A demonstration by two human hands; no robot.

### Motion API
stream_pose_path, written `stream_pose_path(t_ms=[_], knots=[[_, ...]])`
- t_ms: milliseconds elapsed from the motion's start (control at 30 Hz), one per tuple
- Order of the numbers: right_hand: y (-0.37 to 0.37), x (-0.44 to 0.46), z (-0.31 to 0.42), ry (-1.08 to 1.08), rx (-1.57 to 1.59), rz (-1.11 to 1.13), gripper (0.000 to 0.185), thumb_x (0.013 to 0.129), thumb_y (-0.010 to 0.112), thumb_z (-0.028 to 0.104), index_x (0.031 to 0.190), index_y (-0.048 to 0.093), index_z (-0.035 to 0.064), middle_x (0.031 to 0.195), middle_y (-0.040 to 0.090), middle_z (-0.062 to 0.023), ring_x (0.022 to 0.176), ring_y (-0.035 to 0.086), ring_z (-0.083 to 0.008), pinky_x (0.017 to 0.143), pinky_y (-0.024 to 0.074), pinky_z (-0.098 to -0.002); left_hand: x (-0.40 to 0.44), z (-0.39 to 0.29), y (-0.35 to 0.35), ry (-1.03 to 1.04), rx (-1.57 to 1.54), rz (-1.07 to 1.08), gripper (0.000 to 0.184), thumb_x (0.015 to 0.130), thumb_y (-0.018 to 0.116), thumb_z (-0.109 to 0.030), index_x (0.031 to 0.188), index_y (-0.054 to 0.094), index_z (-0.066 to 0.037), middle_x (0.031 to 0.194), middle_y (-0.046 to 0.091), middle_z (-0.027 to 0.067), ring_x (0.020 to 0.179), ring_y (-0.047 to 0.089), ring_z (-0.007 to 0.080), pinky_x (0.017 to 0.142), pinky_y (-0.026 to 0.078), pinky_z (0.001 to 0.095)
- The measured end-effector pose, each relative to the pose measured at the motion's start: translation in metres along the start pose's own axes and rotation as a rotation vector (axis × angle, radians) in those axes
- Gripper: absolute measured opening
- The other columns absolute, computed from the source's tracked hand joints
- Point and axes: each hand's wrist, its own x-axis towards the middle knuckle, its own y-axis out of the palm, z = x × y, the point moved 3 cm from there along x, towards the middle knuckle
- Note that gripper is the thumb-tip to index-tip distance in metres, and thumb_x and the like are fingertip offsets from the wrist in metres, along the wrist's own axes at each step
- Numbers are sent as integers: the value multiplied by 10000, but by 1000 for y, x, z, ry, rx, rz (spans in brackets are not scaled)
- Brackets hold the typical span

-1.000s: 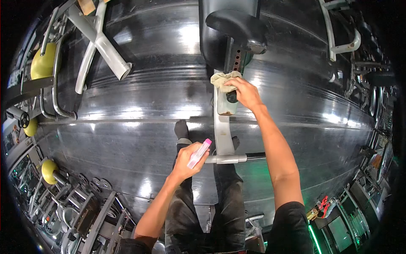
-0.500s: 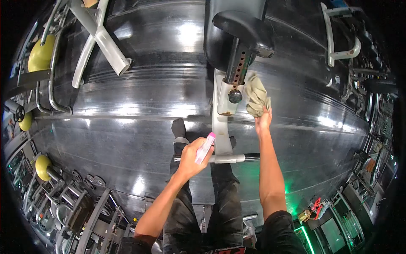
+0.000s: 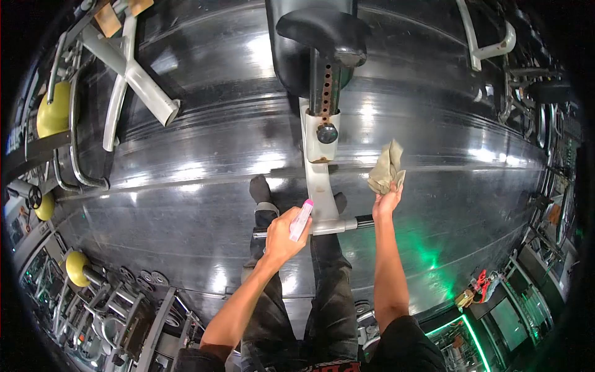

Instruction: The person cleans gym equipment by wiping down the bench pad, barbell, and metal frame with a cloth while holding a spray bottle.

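Observation:
My left hand [image 3: 285, 237] is wrapped round a slim whitish bottle [image 3: 300, 224] with a pink tip, its printed label too small to read. This hand is just left of the grey frame [image 3: 320, 186] of a gym bench. Away to the right, my right hand [image 3: 388, 201] grips a crumpled beige cloth [image 3: 387, 168], which hangs in the air apart from the bench. The bench's upright post [image 3: 326, 93] has a row of holes and a round black knob [image 3: 326, 133]. A black pad [image 3: 322, 30] tops the post.
A crossbar with a black end [image 3: 364, 221] runs by my legs. At upper left is a grey crossed metal frame [image 3: 145, 90], with yellow-green balls [image 3: 54, 110] beyond it. Weight plates [image 3: 152, 278] and machines line the left; another metal frame [image 3: 489, 49] is at upper right.
My right hand has drawn the cloth away from the bench post, down and clear of it, and the cloth is more bunched. My left hand keeps the bottle nearly in place. The view has shifted.

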Motion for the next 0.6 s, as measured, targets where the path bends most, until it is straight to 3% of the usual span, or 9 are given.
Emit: stream_pose_path(t_ms=[33, 100, 167, 233, 300, 367, 433, 500, 600], knots=[[5, 0, 3, -11, -4, -19, 505, 962, 503, 226, 1436, 340, 163, 1415, 433, -68, 1302, 413, -276, 1050, 299, -528, -1, 1, 2, -1, 3, 7, 141, 852, 651, -161, 880, 606, -30, 780, 615, 159, 675, 609, 361, 606, 473, 402], [19, 0, 10, -29, -43, 17, 539, 960, 515, 239, 1455, 314, 162, 1439, 408, -70, 1318, 391, -279, 1057, 281, -544, -2, 4, 4, 25, 14, -12, 101, 840, 678, -96, 881, 622, -22, 735, 652, 98, 658, 645, 176, 619, 494, 305], [41, 0, 14, -49, -83, 55, 576, 959, 527, 252, 1474, 287, 160, 1464, 383, -72, 1335, 369, -282, 1065, 264, -560, -2, 4, 3, -1, 11, 7, 116, 843, 668, -127, 876, 614, -31, 747, 635, 128, 660, 627, 266, 614, 484, 349], [69, -2, 13, -51, -120, 31, 514, 986, 500, 178, 1465, 319, 137, 1407, 449, -86, 1237, 485, -243, 1013, 397, -393, -3, 2, 3, -30, 5, 27, 133, 846, 659, -159, 872, 606, -40, 760, 618, 159, 662, 608, 356, 609, 474, 393], [92, 18, -7, -326, -157, 253, 492, 936, 573, 164, 1407, 449, 99, 1410, 473, -111, 1282, 448, -263, 1079, 320, -403, -4, 1, 1, -86, -13, 33, 134, 846, 664, -149, 886, 610, -34, 775, 623, 169, 680, 619, 341, 614, 474, 387], [128, -5, -9, -633, -499, 302, 468, 894, 558, 24, 1355, 517, 86, 1363, 516, -178, 1253, 496, -303, 1034, 371, -317, -4, 3, 1, -60, -35, 34, 134, 846, 667, -142, 897, 613, -31, 787, 630, 168, 691, 626, 332, 622, 478, 382], [135, -20, -48, -520, -833, 500, 572, 832, 533, -74, 1371, 501, 113, 1361, 494, -232, 1267, 473, -378, 1023, 403, -353, -7, 5, 1, -33, -60, 42, 136, 846, 670, -136, 908, 616, -28, 799, 636, 167, 702, 634, 322, 631, 483, 377], [123, -26, -90, -810, -1027, 470, 657, 772, 534, -113, 1365, 507, 169, 1369, 476, -212, 1281, 429, -411, 1026, 422, -389, -8, 8, 0, 30, -3, 79, 123, 852, 681, -101, 928, 625, -21, 801, 648, 103, 687, 632, 172, 639, 493, 304], [121, -44, -89, -862, -1149, 494, 671, 751, 558, -102, 1347, 516, 203, 1390, 474, -151, 1304, 417, -376, 1039, 422, -415, -10, 11, -5, -3, 15, 115, 133, 850, 684, -98, 936, 622, -17, 814, 649, 105, 706, 639, 172, 655, 498, 307]])
